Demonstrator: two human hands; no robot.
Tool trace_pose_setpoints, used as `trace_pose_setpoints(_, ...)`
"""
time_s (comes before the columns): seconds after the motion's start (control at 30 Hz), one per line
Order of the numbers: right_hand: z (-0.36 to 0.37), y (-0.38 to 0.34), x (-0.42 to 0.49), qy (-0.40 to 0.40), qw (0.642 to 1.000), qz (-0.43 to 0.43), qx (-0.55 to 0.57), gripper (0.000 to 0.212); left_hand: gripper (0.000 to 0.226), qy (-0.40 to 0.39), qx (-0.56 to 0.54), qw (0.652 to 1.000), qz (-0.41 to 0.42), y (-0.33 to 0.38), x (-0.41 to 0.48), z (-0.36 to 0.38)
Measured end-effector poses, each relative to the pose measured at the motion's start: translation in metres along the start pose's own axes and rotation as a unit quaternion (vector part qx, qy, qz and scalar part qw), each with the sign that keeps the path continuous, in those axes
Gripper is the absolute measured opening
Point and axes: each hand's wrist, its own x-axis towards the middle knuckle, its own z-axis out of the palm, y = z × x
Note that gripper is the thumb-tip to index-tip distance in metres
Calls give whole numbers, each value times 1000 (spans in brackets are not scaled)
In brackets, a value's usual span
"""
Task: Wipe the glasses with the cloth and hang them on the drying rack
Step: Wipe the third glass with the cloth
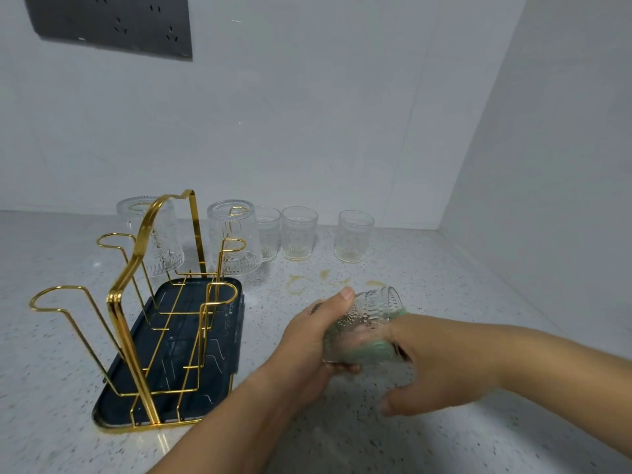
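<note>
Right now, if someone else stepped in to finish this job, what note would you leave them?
Left hand grips a glass, tilted.
Right hand works the green cloth inside it; the picture is blurred there.
Done: two glasses hang upside down at the far end of the rack.
Left: finish wiping this glass and hang it, then do the three upright glasses at the back. Four hooks are free.
</note>
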Motion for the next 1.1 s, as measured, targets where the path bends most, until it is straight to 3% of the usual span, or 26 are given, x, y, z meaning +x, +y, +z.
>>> trace_pose_setpoints(0.1,-4,-7,-1,-2,980,15,201,28,88,37,-13,998,53,0,0,-2)
trace_pose_setpoints(0.17,-4,-10,0,6,950,28,311,39,87,22,-24,998,60,3,-2,-3)
trace_pose_setpoints(0.23,-2,-11,3,6,950,26,310,41,90,14,-27,998,48,5,-2,-3)
trace_pose_setpoints(0.3,0,-12,4,2,986,27,166,27,87,25,-20,999,42,6,-2,-3)
trace_pose_setpoints(0.37,1,-12,3,3,999,11,-43,26,56,9,-12,1000,14,7,-1,-5)
trace_pose_setpoints(0.43,5,-3,4,14,975,-22,-222,30,42,-47,-7,998,-32,9,-2,-5)
trace_pose_setpoints(0.5,8,7,5,24,948,-31,-316,39,39,-66,-10,995,-69,12,-2,-6)
trace_pose_setpoints(0.6,6,13,3,39,973,-20,-225,46,44,-74,-33,992,-91,12,-2,-5)
trace_pose_setpoints(0.73,1,13,3,74,997,-3,-2,31,37,-105,-43,992,-52,13,-7,-2)
trace_pose_setpoints(0.8,-4,12,3,91,993,3,78,27,22,-106,-49,993,-13,13,-9,-1)
trace_pose_setpoints(0.9,-13,6,2,106,980,46,160,28,39,-119,-63,990,38,10,-7,-3)
trace_pose_setpoints(0.97,-18,0,2,125,969,87,197,31,39,-119,-41,989,72,8,-7,-3)
trace_pose_setpoints(1.1,-12,-12,3,104,959,66,254,25,41,-23,29,992,124,3,-5,-2)
